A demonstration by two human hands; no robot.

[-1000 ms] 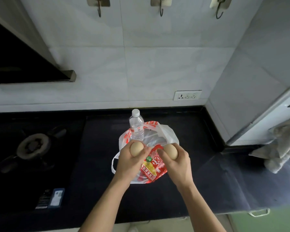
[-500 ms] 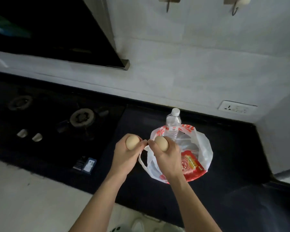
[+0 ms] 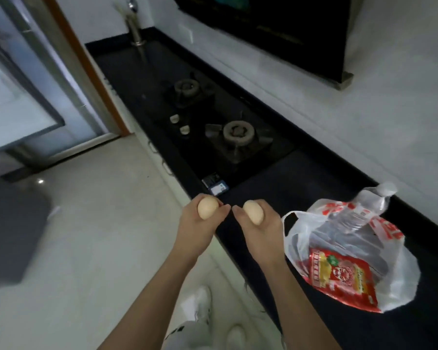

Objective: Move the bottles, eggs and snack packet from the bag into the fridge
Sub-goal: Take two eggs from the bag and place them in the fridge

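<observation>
My left hand point(image 3: 200, 226) grips a tan egg point(image 3: 207, 208), and my right hand point(image 3: 259, 231) grips a second tan egg point(image 3: 253, 212). Both hands are side by side over the counter's front edge, to the left of the bag. The white plastic bag point(image 3: 301, 231) with red print lies open on the black counter point(image 3: 301, 178). A clear water bottle point(image 3: 364, 215) with a white cap stands tilted inside it. A red snack packet point(image 3: 339, 276) lies in the bag's near part.
A two-burner gas stove point(image 3: 235, 133) is set in the counter left of the bag. A black range hood point(image 3: 276, 26) hangs above. A glass sliding door point(image 3: 23, 97) stands far left. A dark grey object point(image 3: 8, 228) sits on the pale floor at left. My shoes point(image 3: 202, 301) show below.
The view has swung left from the wall toward the floor and door. Both hands have carried the eggs out of the bag and to its left, over the counter edge.
</observation>
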